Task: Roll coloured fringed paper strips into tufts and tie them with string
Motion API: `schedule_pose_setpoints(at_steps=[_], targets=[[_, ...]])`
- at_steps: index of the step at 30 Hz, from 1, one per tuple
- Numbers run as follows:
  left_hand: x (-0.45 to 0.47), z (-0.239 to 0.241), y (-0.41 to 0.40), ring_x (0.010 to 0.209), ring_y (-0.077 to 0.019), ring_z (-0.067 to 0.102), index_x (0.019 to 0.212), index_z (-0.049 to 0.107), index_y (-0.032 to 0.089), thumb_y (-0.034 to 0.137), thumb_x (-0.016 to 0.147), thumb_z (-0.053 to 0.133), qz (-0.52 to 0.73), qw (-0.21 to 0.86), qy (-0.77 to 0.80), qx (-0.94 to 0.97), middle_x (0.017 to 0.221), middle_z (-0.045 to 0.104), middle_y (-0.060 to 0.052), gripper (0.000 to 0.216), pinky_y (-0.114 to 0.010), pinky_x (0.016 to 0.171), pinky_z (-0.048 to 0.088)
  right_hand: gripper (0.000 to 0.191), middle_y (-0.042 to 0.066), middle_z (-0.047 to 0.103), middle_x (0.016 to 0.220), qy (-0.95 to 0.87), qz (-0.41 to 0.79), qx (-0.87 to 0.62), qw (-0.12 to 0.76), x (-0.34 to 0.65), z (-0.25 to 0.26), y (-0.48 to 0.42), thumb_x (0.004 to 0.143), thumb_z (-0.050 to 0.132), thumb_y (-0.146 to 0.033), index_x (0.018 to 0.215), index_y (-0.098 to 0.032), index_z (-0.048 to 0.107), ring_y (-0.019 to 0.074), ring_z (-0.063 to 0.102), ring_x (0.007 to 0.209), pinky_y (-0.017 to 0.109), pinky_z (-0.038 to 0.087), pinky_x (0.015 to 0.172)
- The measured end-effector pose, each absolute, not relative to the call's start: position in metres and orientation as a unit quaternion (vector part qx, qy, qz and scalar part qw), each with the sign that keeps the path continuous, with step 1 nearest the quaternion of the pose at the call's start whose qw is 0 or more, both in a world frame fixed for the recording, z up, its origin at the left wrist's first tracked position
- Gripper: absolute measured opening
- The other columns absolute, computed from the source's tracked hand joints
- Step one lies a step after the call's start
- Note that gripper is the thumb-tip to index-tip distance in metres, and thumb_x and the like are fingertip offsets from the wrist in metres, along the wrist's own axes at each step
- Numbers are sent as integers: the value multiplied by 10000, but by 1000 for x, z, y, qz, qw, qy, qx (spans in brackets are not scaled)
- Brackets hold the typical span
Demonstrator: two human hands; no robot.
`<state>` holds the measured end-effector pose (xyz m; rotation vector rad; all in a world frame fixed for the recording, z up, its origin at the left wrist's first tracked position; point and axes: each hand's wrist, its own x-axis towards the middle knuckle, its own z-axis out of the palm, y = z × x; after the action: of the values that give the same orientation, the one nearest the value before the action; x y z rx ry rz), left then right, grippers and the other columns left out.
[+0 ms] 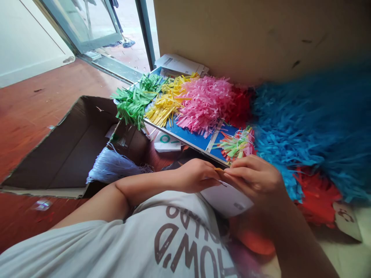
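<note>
My left hand (199, 175) and my right hand (257, 177) meet in front of my shirt, fingers pinched. Between their fingertips runs a small yellow-orange paper strip (219, 169); the fingers hide most of it. Under the hands, at my lap, is a white card or box-like piece (228, 199). Just beyond the fingertips a bundle of mixed green, pink and orange paper strips (237, 143) lies on the edge of a blue board (193, 136). Piles of green strips (139, 98), yellow strips (166, 102) and pink strips (205, 100) cover the board.
At left stands an open cardboard box (58, 150), with a hank of white string (111, 166) over its edge. Blue strips (292, 135) heap up at right, beside red strips (317, 195). A wall (246, 38) rises behind; a glass door (92, 23) stands open.
</note>
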<state>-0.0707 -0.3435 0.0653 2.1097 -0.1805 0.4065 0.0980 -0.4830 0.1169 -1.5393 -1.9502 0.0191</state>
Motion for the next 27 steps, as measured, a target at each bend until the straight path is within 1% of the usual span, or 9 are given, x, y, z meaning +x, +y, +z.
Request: schedule_pose_setpoints(at_steps=[2, 7, 9, 12, 14, 16, 20, 25, 27], targets=[[-66, 60, -341, 805, -172, 702, 953, 756, 104, 236, 931, 607, 166, 466, -61, 867, 902, 758, -127, 200, -223, 721, 509, 58, 41, 677, 815, -778, -65, -568, 258, 101, 119, -479, 878, 674, -157, 832, -189, 688, 152, 595, 757, 279, 447, 682], [-52, 54, -332, 732, -148, 684, 892, 769, 118, 246, 897, 654, 164, 480, -26, 861, 827, 761, -85, 171, -205, 679, 477, 267, 36, 629, 696, -806, -133, -561, 134, 104, 130, -467, 935, 567, -184, 675, -188, 628, 153, 552, 683, 300, 371, 634], [-49, 55, -329, 740, -145, 684, 881, 768, 132, 268, 901, 649, 157, 485, -3, 860, 830, 761, -73, 182, -201, 689, 479, 243, 40, 635, 713, -790, -108, -589, 132, 107, 131, -466, 936, 564, -220, 703, -185, 628, 166, 574, 706, 300, 390, 644], [-48, 58, -328, 752, -147, 686, 876, 769, 144, 312, 893, 661, 144, 489, 26, 860, 834, 760, -69, 200, -198, 697, 483, 145, 49, 691, 837, -728, -31, -663, 171, 113, 126, -466, 904, 625, -315, 883, -178, 667, 178, 622, 734, 295, 433, 638], [-48, 59, -328, 759, -149, 688, 878, 772, 148, 322, 887, 669, 135, 491, 29, 860, 826, 759, -69, 203, -194, 697, 482, 182, 45, 718, 918, -690, 12, -696, 201, 116, 120, -465, 892, 646, -345, 991, -196, 683, 177, 646, 743, 290, 454, 629], [-48, 59, -328, 757, -148, 687, 892, 774, 147, 301, 889, 663, 132, 490, 22, 861, 819, 759, -67, 189, -193, 698, 477, 172, 41, 725, 938, -674, 21, -702, 230, 117, 114, -463, 888, 654, -347, 983, -210, 695, 188, 665, 792, 296, 476, 658], [-47, 59, -329, 750, -140, 675, 907, 771, 131, 247, 897, 639, 133, 485, 17, 864, 848, 760, -69, 176, -191, 695, 460, 114, 38, 718, 863, -693, -32, -675, 250, 112, 106, -459, 910, 626, -279, 845, -207, 685, 198, 667, 840, 308, 483, 731], [-43, 54, -328, 711, -123, 645, 912, 774, 123, 263, 891, 651, 122, 480, 47, 868, 810, 751, -49, 187, -180, 657, 424, 192, 50, 696, 758, -724, -199, -642, 155, 100, 103, -460, 928, 586, -201, 754, -185, 665, 177, 608, 696, 313, 388, 642], [-41, 52, -326, 730, -127, 648, 938, 776, 129, 262, 888, 654, 118, 488, 51, 863, 838, 762, -49, 187, -181, 671, 425, 208, 46, 690, 736, -729, -213, -635, 143, 99, 101, -461, 929, 583, -191, 736, -186, 660, 170, 593, 666, 316, 366, 627]])
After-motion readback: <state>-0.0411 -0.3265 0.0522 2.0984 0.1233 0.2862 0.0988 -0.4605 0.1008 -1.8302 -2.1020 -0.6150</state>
